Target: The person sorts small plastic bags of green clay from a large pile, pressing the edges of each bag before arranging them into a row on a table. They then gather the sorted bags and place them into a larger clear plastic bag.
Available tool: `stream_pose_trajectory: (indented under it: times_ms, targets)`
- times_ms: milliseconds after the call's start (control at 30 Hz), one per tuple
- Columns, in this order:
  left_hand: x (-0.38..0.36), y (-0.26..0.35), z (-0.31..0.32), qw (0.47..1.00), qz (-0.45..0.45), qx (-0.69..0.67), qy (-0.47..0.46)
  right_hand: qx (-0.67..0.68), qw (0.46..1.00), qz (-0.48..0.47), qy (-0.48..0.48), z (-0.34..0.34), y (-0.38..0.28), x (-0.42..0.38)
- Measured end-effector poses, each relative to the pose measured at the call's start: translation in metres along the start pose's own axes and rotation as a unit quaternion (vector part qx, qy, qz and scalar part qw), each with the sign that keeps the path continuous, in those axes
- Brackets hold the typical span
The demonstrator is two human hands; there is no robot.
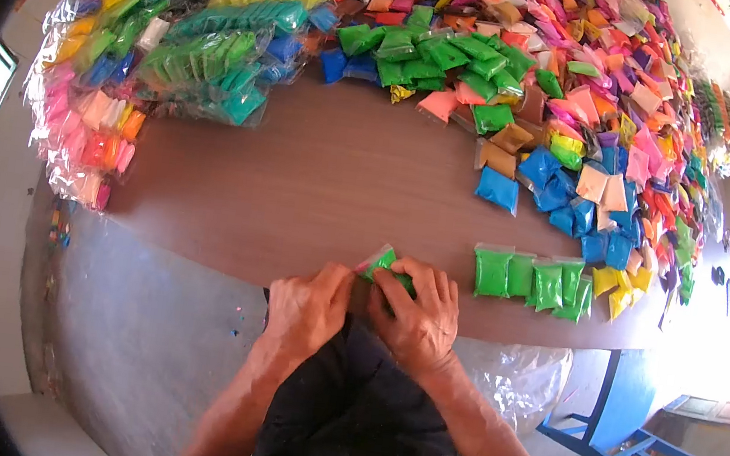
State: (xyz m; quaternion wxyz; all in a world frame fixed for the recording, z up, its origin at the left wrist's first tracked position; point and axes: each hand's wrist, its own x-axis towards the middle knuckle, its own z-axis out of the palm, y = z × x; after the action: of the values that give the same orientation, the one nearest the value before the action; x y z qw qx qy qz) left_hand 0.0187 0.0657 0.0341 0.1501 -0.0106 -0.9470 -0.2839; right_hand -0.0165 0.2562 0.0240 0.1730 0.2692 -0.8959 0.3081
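Observation:
At the front edge of the brown table, both my hands are closed on one small green packet with a clear plastic edge. My left hand pinches its left side, fingers curled. My right hand grips it from the right, its fingers bent over and hiding most of it. Just right of my right hand, several green packets lie in an overlapping row. A few yellow packets lie beyond that row.
A large heap of loose coloured packets covers the table's back and right. Clear bags of sorted packets are piled at the back left. Loose blue packets lie nearer me. Below right stand a blue chair and a clear plastic bag.

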Motion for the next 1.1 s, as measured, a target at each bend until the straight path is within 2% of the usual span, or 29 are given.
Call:
stream_pose_trajectory:
  times_ms: [133,233,367,633,733,833,967,1100]
  targets:
    - [0.004,0.000,-0.005,0.999,-0.004,-0.010,0.041,-0.002,1.000,-0.003,0.030,0.001,-0.003,0.003]
    - [-0.008,0.007,-0.002,0.999,-0.001,-0.026,0.027,0.002,1.000,-0.006,0.023,0.003,0.000,-0.002]
    - [-0.003,-0.009,-0.004,0.998,-0.042,0.029,0.045,-0.004,1.000,0.003,0.018,0.004,-0.001,-0.003]
    - [-0.029,-0.001,-0.016,0.990,-0.074,-0.087,0.086,0.011,0.999,0.019,0.028,-0.004,-0.006,-0.002]
    - [-0.036,-0.001,-0.023,0.987,-0.083,-0.098,0.095,-0.011,0.999,-0.043,0.032,-0.012,0.002,-0.017]
    - [-0.040,0.001,-0.025,0.984,-0.092,-0.116,0.098,-0.051,0.993,-0.086,-0.060,-0.018,0.003,-0.030]
    - [-0.039,0.003,-0.020,0.983,-0.095,-0.132,0.088,-0.040,0.995,-0.079,-0.056,-0.016,0.004,-0.029]
    - [-0.032,0.008,-0.019,0.984,-0.060,-0.134,0.101,-0.035,0.995,-0.068,-0.056,-0.016,0.000,-0.027]
